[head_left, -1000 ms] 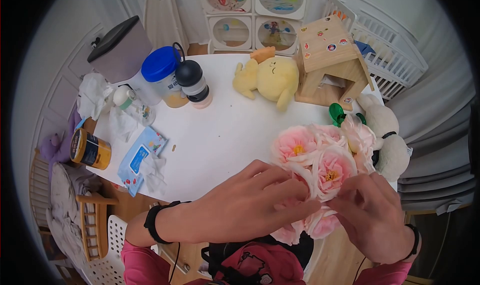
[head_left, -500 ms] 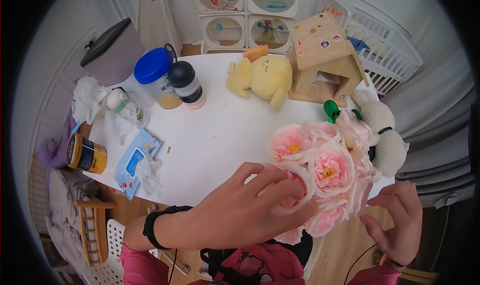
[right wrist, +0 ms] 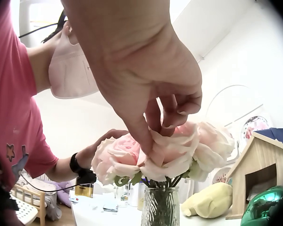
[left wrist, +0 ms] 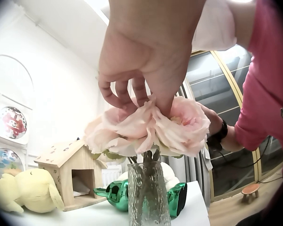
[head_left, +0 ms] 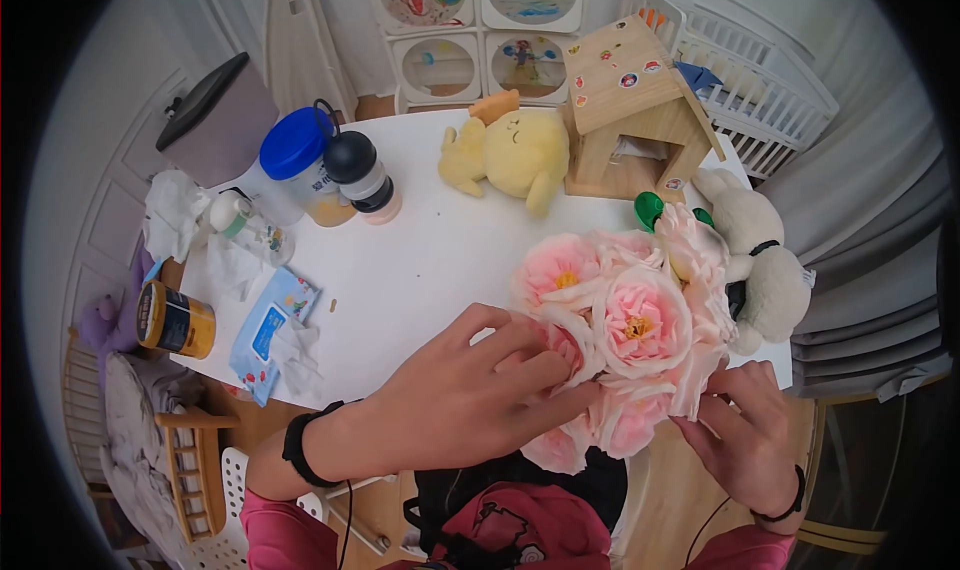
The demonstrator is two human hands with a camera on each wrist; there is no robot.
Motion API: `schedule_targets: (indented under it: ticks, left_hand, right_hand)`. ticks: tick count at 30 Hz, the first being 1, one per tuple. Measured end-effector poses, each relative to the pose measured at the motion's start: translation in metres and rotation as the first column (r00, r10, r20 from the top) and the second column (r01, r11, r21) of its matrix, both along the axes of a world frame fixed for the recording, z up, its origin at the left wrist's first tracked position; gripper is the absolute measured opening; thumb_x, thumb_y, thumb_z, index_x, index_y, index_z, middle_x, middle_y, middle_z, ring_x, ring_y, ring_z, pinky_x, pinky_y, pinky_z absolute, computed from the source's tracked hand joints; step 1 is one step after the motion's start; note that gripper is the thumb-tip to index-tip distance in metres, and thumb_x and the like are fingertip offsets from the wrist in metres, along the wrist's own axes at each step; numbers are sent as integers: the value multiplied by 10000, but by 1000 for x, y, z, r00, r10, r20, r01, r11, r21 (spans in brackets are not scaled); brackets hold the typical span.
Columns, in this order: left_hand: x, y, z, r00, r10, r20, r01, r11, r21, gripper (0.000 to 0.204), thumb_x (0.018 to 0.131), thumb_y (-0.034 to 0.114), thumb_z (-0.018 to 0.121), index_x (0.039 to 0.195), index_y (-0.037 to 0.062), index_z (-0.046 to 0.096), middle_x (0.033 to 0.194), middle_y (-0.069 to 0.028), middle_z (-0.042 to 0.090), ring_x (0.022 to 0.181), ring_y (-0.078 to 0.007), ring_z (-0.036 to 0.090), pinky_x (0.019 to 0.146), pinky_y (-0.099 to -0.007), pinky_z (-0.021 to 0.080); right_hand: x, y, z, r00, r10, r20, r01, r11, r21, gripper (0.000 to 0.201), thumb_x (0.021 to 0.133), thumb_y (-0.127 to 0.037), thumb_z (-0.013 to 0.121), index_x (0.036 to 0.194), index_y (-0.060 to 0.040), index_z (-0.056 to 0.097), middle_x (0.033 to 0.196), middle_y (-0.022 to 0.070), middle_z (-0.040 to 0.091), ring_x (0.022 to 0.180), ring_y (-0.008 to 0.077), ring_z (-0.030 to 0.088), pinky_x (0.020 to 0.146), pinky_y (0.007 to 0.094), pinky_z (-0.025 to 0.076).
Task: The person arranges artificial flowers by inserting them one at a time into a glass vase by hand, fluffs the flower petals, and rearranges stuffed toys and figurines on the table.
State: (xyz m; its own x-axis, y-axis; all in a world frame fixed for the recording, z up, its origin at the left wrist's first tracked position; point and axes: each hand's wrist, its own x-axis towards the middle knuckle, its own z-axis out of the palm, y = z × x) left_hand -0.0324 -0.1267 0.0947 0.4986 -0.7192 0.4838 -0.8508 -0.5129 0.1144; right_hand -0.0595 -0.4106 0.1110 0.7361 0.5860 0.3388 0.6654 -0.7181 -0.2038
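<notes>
A bunch of pale pink roses [head_left: 640,320] stands in a clear textured glass vase [left wrist: 148,197], its stems showing through the glass. My left hand [head_left: 470,395] is at the near left blooms, thumb and fingertips pinching petals [left wrist: 141,125] in the left wrist view. On the right side of the bunch, my right hand [head_left: 745,435] pinches the edge of an outer petal [right wrist: 172,153] between thumb and fingers. From above, the blooms hide the vase.
Behind the roses are a shiny green object [left wrist: 118,195], a white plush toy [head_left: 765,270], a wooden house [head_left: 630,100] and a yellow plush [head_left: 525,160]. Bottles, a blue-lidded tub [head_left: 300,160], wipes [head_left: 265,335] and a yellow jar [head_left: 175,320] stand left on the white table [head_left: 420,270].
My right hand drew back from the blooms to the right with fingers spread, then came back to the outer petals. My left hand stays at the near left roses.
</notes>
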Motion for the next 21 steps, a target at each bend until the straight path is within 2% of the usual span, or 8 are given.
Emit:
schedule_targets:
  ticks: [6, 11, 15, 21]
  left_hand:
    - [5, 4, -3, 999, -39, 25, 39, 999, -7, 407, 654, 172, 657, 1055, 159, 722, 891, 32, 557, 878, -162, 546, 757, -313, 444]
    - [11, 4, -7, 996, -49, 76, 52, 998, -33, 372, 647, 178, 663, 1012, 152, 733, 862, 33, 568, 833, -159, 543, 728, -311, 443]
    - [15, 6, -10, 993, -44, 110, 51, 997, -61, 329, 637, 181, 672, 956, 141, 742, 835, 29, 571, 802, -161, 544, 695, -311, 436]
    - [22, 10, -15, 988, -29, 155, 38, 998, -55, 282, 630, 181, 680, 903, 138, 735, 828, 21, 570, 762, -164, 544, 673, -307, 429]
  right_hand:
    - [4, -7, -4, 997, 62, -41, -63, 998, -23, 232, 578, -36, 736, 784, -41, 629, 876, 59, 556, 733, 234, 494, 647, 349, 369]
    - [12, -13, -5, 987, 160, -26, -161, 984, -77, 192, 576, -84, 651, 765, -54, 641, 843, 27, 549, 748, 211, 503, 649, 333, 380]
    - [13, -13, -6, 978, 205, -44, -209, 972, -109, 196, 574, -96, 647, 766, -56, 652, 844, 24, 553, 748, 207, 512, 647, 325, 381]
    - [10, -6, -13, 973, 231, 32, -226, 967, -115, 213, 576, -104, 671, 782, -54, 651, 864, 35, 556, 751, 207, 526, 640, 328, 379]
